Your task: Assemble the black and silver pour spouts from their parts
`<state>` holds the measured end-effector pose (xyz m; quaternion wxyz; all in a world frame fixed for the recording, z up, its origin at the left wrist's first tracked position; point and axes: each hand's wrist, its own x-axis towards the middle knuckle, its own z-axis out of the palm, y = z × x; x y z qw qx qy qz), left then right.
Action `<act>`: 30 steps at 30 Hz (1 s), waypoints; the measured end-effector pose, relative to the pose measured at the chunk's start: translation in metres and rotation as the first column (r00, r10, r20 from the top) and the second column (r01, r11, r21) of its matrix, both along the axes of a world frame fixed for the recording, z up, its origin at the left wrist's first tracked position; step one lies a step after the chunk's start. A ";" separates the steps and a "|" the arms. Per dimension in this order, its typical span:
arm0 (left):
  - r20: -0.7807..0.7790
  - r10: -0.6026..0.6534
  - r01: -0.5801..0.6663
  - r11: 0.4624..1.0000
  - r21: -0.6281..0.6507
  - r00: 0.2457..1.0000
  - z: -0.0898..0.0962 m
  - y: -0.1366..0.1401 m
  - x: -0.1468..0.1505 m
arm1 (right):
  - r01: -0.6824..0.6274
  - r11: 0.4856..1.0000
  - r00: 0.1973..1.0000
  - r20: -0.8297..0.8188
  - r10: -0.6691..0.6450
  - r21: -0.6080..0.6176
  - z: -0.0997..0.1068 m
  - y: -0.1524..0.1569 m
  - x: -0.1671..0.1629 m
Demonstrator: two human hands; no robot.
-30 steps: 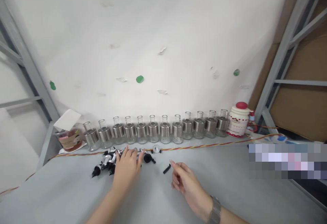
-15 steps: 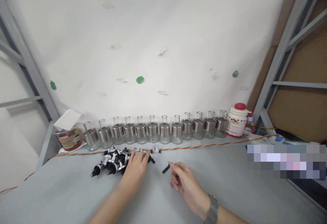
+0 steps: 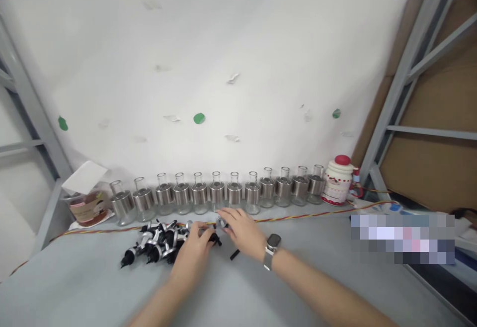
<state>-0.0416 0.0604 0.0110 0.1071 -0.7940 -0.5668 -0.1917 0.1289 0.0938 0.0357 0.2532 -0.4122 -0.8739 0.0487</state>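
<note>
My left hand [image 3: 194, 247] is at the right edge of a pile of silver-and-black bottle pourers [image 3: 152, 242]. Its thumb and fingers curl around a pourer with a black spout [image 3: 215, 239], mostly covered by the hand. Close beside it, my right hand [image 3: 242, 230] reaches in from the right, fingers closed on a silver, ring-ended pourer [image 3: 221, 222]. The fingertips partly hide that piece. A short black tube [image 3: 234, 254] lies on the table just below my right hand, apart from it.
Behind the pile stands a row of several glass bottles [image 3: 182, 193] with metal sleeves. A red-and-yellow twisted cord [image 3: 290, 216] crosses the grey table [image 3: 283, 297]. A cup with brown contents [image 3: 87, 210] stands left; a red-lidded white jar [image 3: 336, 183] is right.
My right hand has moved forward and left, from beside the black tube to the silver ring-ended pourer. My left hand stays at the pile, its fingers more curled. The view has shifted slightly.
</note>
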 end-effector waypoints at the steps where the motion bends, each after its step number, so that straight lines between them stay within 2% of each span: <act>1: 0.006 -0.011 0.011 1.000 -0.024 1.000 0.000 -0.001 -0.001 | -0.017 1.000 0.999 0.034 0.016 0.002 -0.001 0.005 -0.002; 5: 0.000 -0.052 0.051 0.993 -0.111 0.999 -0.001 -0.005 -0.002 | -0.014 1.000 0.997 0.079 0.013 0.011 -0.012 0.009 -0.012; 9: -0.010 -0.047 0.046 0.996 -0.081 0.999 -0.002 -0.007 -0.001 | -0.009 1.000 0.996 0.088 0.008 0.017 -0.018 -0.001 -0.010; 13: -0.001 -0.069 0.069 0.997 -0.035 0.998 -0.004 -0.007 -0.002 | -0.023 1.000 0.997 0.078 0.022 0.016 -0.010 -0.012 0.002; 15: 0.021 -0.086 0.086 0.996 -0.014 0.996 -0.006 -0.009 -0.002 | -0.016 1.000 1.000 -0.025 0.015 -0.010 -0.006 -0.019 0.010; 16: 0.036 -0.093 0.094 0.996 -0.011 0.995 -0.006 -0.009 -0.002 | -0.013 0.999 0.992 -0.128 0.006 -0.048 -0.004 -0.022 0.014; 18: 0.071 -0.113 0.115 0.993 -0.027 0.991 -0.008 -0.011 -0.001 | -0.021 0.982 0.925 -0.375 -0.053 -0.189 -0.003 -0.029 0.020; 20: 0.115 -0.129 0.136 0.989 -0.063 0.985 -0.009 -0.013 0.000 | -0.065 0.926 0.826 -0.541 -0.159 -0.372 -0.006 -0.032 0.026; 23: 0.169 -0.130 0.148 0.984 -0.100 0.977 -0.011 -0.014 0.002 | -0.243 0.786 0.663 -0.689 -0.293 -0.568 -0.011 -0.033 0.032; 26: 0.219 -0.119 0.146 0.983 -0.111 0.968 -0.012 -0.013 0.004 | -0.472 0.651 0.471 -0.794 -0.383 -0.594 -0.011 -0.037 0.035; 28: 0.291 -0.112 0.151 0.982 -0.117 0.950 -0.012 -0.011 0.005 | -0.585 0.584 0.358 -0.825 -0.438 -0.563 -0.008 -0.042 0.037; 30: 0.385 -0.092 0.148 0.982 -0.120 0.919 -0.013 -0.008 0.006 | -0.665 0.526 0.277 -0.829 -0.485 -0.530 -0.005 -0.047 0.038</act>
